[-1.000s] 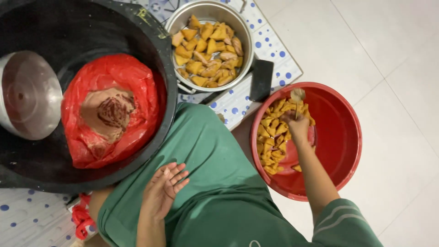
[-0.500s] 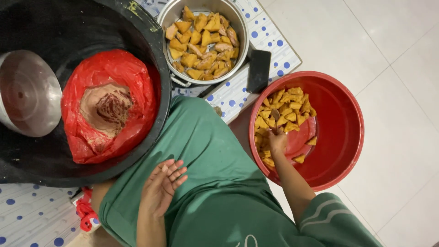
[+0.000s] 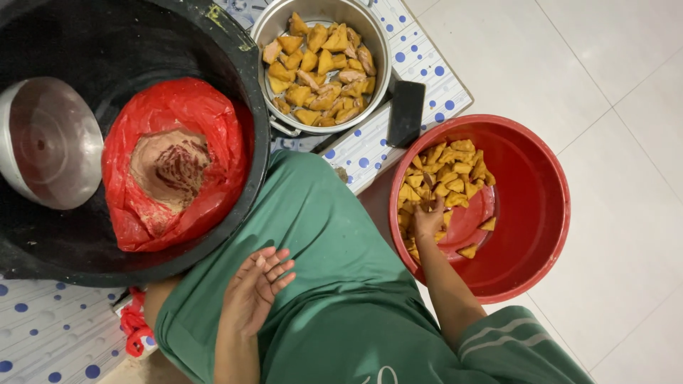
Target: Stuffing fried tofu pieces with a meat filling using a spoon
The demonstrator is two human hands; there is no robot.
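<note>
Red plastic is forming the round basin [image 3: 526, 213] sitting on pale floor tiles [image 3: 605, 85]; inside it, golden-brown triangular fried tofu pieces [image 3: 448, 171] are lying heaped against the wall nearest the person, leaving the smooth far half of the bottom bare; the right hand [image 3: 429, 222] is reaching down into that heap, its fingers bunched narrow among the pieces, though I cannot tell whether they are gripping 1; the left hand [image 3: 256, 288] is resting palm-up on the green cloth [image 3: 334, 270] over the lap, fingers loosely spread and holding nothing; a round steel pot [image 3: 324, 60] is standing on a white mat with blue dots [image 3: 370, 146], filled with more puffy, wrinkled pieces [image 3: 320, 71]; a flat black phone [image 3: 405, 112] is lying just beside the pot, between it and the basin's rim; a large black tub [image 3: 128, 64] is holding a crumpled glossy red bag [image 3: 213, 128] of pale brown paste [image 3: 169, 165] and a shiny steel bowl [image 3: 50, 146]; open tile is lying beyond the basin's far edge.
</note>
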